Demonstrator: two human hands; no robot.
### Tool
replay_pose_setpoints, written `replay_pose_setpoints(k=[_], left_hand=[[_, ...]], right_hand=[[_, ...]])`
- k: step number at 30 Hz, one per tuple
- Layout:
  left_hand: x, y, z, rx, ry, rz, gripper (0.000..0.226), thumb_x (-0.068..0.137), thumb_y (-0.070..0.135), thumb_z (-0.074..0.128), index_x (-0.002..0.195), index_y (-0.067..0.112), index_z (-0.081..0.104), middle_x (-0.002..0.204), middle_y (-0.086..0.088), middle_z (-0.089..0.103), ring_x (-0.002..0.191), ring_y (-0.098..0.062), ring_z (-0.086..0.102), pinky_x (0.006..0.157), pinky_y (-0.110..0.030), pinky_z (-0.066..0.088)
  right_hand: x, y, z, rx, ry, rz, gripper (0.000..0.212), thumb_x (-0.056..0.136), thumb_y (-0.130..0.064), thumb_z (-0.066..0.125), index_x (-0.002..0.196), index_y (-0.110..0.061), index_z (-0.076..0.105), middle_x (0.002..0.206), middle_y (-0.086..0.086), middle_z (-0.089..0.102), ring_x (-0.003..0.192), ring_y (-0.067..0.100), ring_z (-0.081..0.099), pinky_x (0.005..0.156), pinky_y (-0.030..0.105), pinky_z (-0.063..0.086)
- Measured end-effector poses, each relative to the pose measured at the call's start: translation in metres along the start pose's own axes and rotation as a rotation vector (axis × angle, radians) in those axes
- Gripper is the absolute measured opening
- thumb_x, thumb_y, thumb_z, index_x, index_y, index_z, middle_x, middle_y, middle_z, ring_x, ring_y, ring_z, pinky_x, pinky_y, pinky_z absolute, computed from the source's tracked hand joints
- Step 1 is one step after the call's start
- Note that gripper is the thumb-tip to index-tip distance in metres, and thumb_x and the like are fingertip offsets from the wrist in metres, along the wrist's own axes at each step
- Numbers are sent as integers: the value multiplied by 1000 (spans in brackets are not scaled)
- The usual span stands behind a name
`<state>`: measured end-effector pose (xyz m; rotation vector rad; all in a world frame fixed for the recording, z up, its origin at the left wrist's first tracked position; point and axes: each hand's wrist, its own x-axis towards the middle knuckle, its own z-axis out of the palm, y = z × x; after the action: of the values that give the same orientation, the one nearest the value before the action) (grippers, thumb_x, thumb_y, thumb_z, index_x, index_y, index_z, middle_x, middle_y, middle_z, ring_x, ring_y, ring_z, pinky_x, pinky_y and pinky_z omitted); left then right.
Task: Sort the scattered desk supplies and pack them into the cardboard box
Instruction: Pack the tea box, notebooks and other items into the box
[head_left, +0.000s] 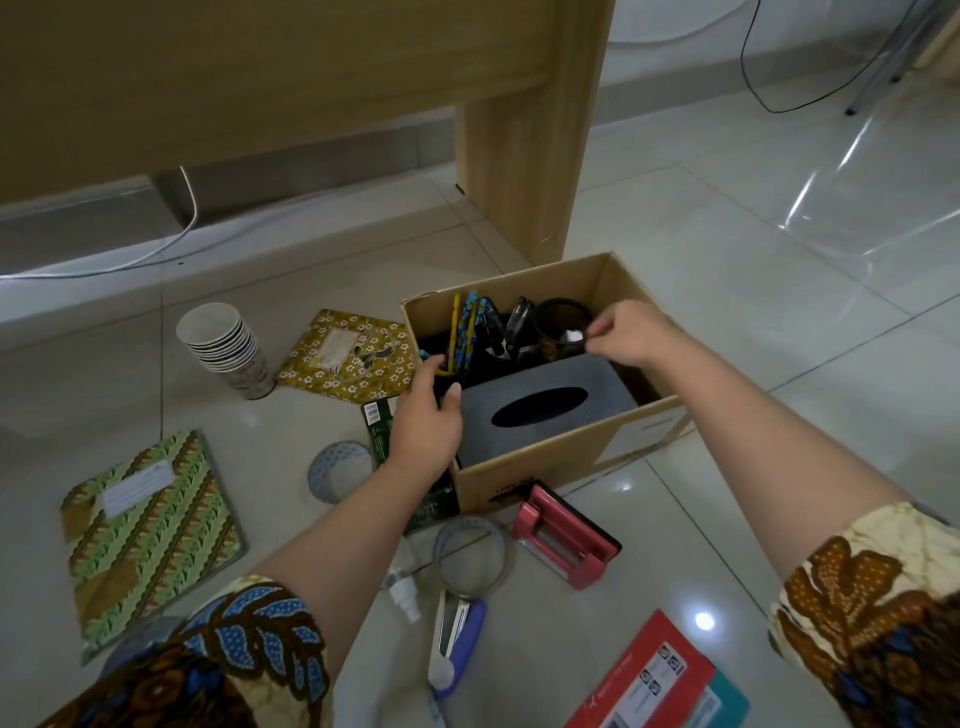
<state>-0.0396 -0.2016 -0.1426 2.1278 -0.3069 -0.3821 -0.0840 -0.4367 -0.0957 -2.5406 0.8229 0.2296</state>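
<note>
An open cardboard box (566, 457) sits on the tiled floor. Inside lie a grey tissue box (540, 410) and a black desk organiser (498, 338) holding pencils, pens and clips. My left hand (426, 415) grips the organiser's near left end beside the tissue box. My right hand (628, 335) pinches the rim of the organiser's round black cup (558, 317) at the box's far right. On the floor around the box lie two patterned notebooks (150, 535) (348, 358), a red hole punch (563, 540), a purple stapler (460, 644) and tape rolls (337, 470).
A stack of paper cups (228, 348) stands left of the box. A wooden desk leg (524, 156) rises just behind it. A red and teal packet (660, 680) lies at the lower right. A green packet (382, 423) lies under my left wrist. Cables trail across the far floor.
</note>
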Motion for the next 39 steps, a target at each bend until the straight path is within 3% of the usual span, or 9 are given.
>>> replay_pose_setpoints(k=[2,5,17,22,26,29,32,36,39], left_hand=[[-2,0,2,-38,45,7,56,102,24,39,152,26,14,109,7,57,86,-11,56,63,-23,36],[1,-6,7,-17,83,-62,54,103,24,34,153,18,13,133,-12,55,114,-32,55,73,-23,35],[4,-9,-12,-188,-24,-115,49,102,28,38,149,20,30,147,-4,43,133,-24,42,99,-25,33],[6,-32,-60,-186,234,-131,35,99,27,46,133,18,50,115,-8,62,95,-21,58,81,-29,46],[0,-63,-96,-128,351,-156,30,97,27,48,123,15,55,98,-6,59,99,-30,62,91,-44,50],[-8,-83,-116,-125,388,-190,29,96,26,47,122,15,56,104,-11,63,99,-32,62,92,-48,49],[-15,-96,-128,-118,406,-215,29,96,26,46,121,15,56,104,-12,65,98,-32,61,91,-48,49],[-18,-101,-132,-135,398,-203,28,97,24,47,121,16,57,98,-8,62,97,-30,61,91,-46,50],[-18,-104,-134,-163,392,-207,28,97,23,46,122,17,56,98,-6,60,97,-30,61,89,-44,50]], right_hand=[[3,9,12,-160,-125,145,52,89,-42,62,123,-4,59,115,11,62,105,27,59,82,32,46],[6,11,33,-247,-261,182,64,88,-50,59,129,-1,52,116,11,60,104,25,59,80,32,48],[-3,-20,24,-421,-191,185,53,86,-41,67,120,-2,56,108,10,62,100,27,60,72,31,47],[-27,-119,11,-383,84,-88,28,83,-26,71,97,-3,63,90,12,60,84,28,58,64,29,41],[-50,-197,58,-420,22,-391,28,86,-25,66,107,-6,65,102,10,64,95,28,63,69,31,46],[-51,-220,118,-525,-150,-368,28,88,-22,61,111,-6,64,97,7,62,94,26,62,66,30,45],[-51,-212,173,-559,-225,-177,41,95,-21,52,131,-2,50,126,12,57,112,31,58,73,35,50],[-62,-197,205,-644,-150,-127,72,97,-28,46,152,-19,1,138,33,29,114,48,46,87,50,47],[-68,-186,204,-538,-72,-170,82,86,-33,64,147,-25,10,136,28,24,107,44,50,82,41,46]])
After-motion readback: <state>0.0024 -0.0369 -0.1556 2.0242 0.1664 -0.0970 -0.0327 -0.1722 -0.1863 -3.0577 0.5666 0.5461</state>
